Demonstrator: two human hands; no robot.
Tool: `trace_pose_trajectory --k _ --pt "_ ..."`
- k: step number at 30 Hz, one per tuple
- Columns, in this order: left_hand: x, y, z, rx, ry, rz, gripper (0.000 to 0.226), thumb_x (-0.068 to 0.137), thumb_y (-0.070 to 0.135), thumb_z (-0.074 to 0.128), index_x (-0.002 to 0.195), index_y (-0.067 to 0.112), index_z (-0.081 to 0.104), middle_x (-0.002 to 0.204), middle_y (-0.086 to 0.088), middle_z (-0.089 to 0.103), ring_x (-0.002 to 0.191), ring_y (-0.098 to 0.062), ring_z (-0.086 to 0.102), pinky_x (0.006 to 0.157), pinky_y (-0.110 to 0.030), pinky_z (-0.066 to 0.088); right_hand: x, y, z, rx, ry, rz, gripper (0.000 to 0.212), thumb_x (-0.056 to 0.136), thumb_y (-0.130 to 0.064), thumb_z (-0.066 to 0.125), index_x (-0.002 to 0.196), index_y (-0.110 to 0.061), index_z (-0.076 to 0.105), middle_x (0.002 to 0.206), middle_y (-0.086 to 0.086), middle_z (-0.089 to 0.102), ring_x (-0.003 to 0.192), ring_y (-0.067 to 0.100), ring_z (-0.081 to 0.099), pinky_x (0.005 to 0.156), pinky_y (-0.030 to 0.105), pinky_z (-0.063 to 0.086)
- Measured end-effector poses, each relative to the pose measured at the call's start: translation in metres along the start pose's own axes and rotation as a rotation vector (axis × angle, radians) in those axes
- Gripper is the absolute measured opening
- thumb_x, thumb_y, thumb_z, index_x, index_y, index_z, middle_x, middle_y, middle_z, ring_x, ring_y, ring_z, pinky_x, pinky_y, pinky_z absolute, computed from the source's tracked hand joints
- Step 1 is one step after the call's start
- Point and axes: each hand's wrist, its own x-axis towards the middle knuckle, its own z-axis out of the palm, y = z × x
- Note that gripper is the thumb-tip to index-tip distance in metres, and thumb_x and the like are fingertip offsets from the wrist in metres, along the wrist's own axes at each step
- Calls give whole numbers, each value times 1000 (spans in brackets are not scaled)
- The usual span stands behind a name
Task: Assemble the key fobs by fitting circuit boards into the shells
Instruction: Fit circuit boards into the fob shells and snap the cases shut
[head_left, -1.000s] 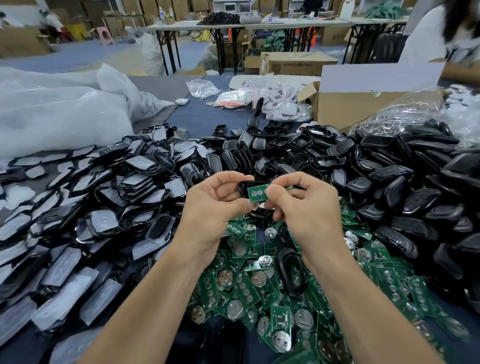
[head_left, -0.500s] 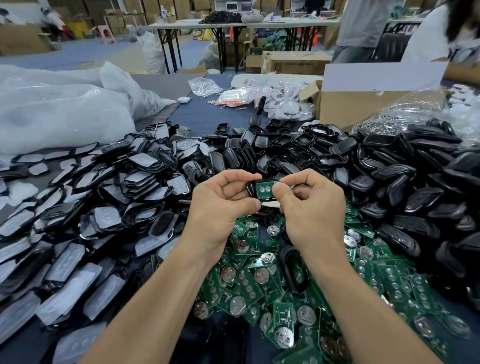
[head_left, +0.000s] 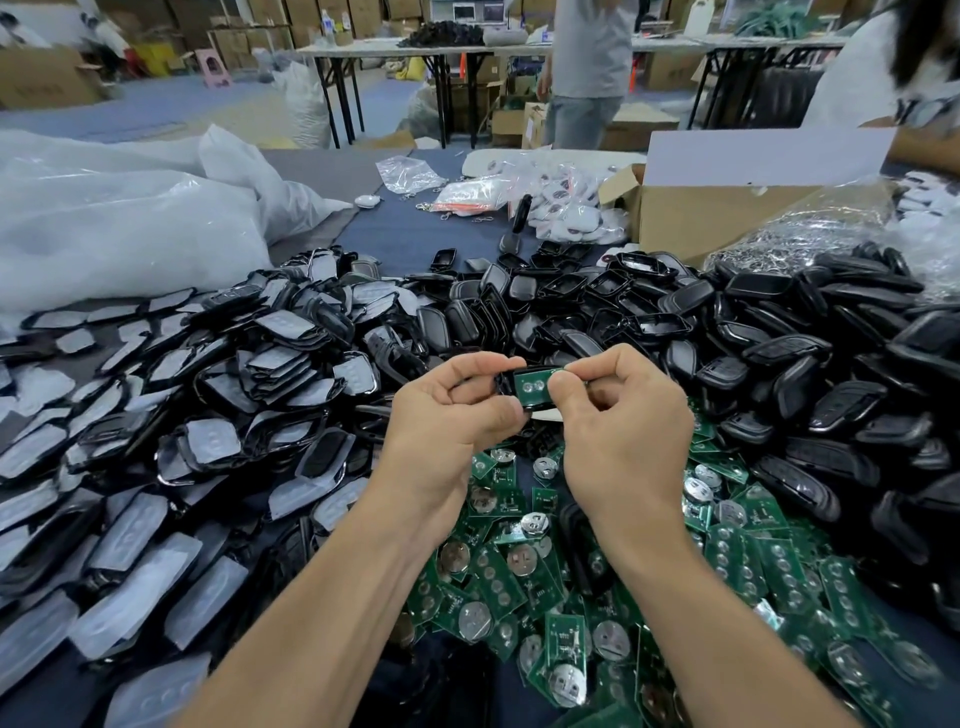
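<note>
Above the table's middle, my left hand (head_left: 457, 410) grips a black key fob shell (head_left: 506, 382) by its left end. A green circuit board (head_left: 532, 387) lies inside that shell, face up, with round pads showing. My right hand (head_left: 623, 410) pinches the board's right end, thumb on top of it. Below both hands spreads a heap of loose green circuit boards (head_left: 519, 577) with round silver battery clips. Black shells (head_left: 649, 322) are piled behind and to the right.
Shell halves with grey rubber pads (head_left: 208, 395) cover the left of the table. White plastic bags (head_left: 114, 223) lie at far left, an open cardboard box (head_left: 691, 218) at back right. A person (head_left: 587, 73) stands beyond the table, another sits at far right.
The green board, held at an angle over the shell a second ago, now lies flat inside it. Both hands stayed together. A person walked into view behind the table.
</note>
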Motion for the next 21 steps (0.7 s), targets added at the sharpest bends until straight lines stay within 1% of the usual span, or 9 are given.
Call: trace_pose_trajectory --k 2,5,8,10,12,14,17,19,21 --pt "-1 0 1 2 28 -17 40 81 -20 71 82 20 80 106 -8 80 86 -21 75 70 -26 61 -2 0 1 -27 9 -13 17 92 -25 76 79 -29 65 67 -19 68 58 4 62 52 13 43" --pt "-3 1 3 42 74 -6 40 79 -18 75 77 22 79 101 -6 81 80 -17 74 67 -24 60 -7 0 3 -44 12 -34 19 92 -27 77 79 -30 63 61 -10 67 57 7 63 51 18 46" --pt "-4 3 4 112 129 24 45 77 -16 79 70 29 81 88 -3 80 69 -10 73 63 -22 58 -10 0 5 -69 -14 -41 21 92 -29 76 78 -30 60 58 -7 65 55 11 62 54 29 51" --pt "-4 3 3 112 162 29 46 75 -17 80 69 29 81 88 -4 81 67 -11 73 62 -21 57 -10 0 7 -93 -58 -22 22 92 -31 74 78 -30 58 56 -7 65 52 12 61 53 32 50" --pt "-3 5 2 98 164 30 46 74 -19 79 67 27 81 89 -5 81 66 -12 73 62 -23 58 -8 -1 7 -134 -106 -13 24 93 -33 73 77 -28 55 56 -9 64 48 13 58 51 31 48" --pt "-2 7 0 67 158 21 46 73 -21 77 66 24 80 91 -6 81 67 -14 74 62 -25 60 -5 1 6 -139 -124 -5 27 92 -37 73 77 -27 52 53 -6 62 43 11 51 50 30 45" --pt "0 9 -4 -19 129 -13 44 71 -23 75 66 21 79 95 -8 81 67 -17 75 59 -25 60 0 3 1 -131 -203 30 21 91 -46 69 87 -31 55 55 -3 63 43 7 47 49 30 42" --pt "1 8 -6 -65 114 -36 40 70 -22 74 68 18 79 94 -9 81 68 -19 76 57 -24 60 4 3 -2 24 -313 100 10 96 -38 67 90 -31 64 63 -3 70 48 7 53 49 27 44" --pt "1 7 -3 -39 113 -35 37 75 -22 72 80 14 77 94 -8 81 72 -19 77 59 -23 60 6 2 -3 208 -356 169 17 99 -20 66 82 -22 71 64 3 71 50 10 55 47 24 45"
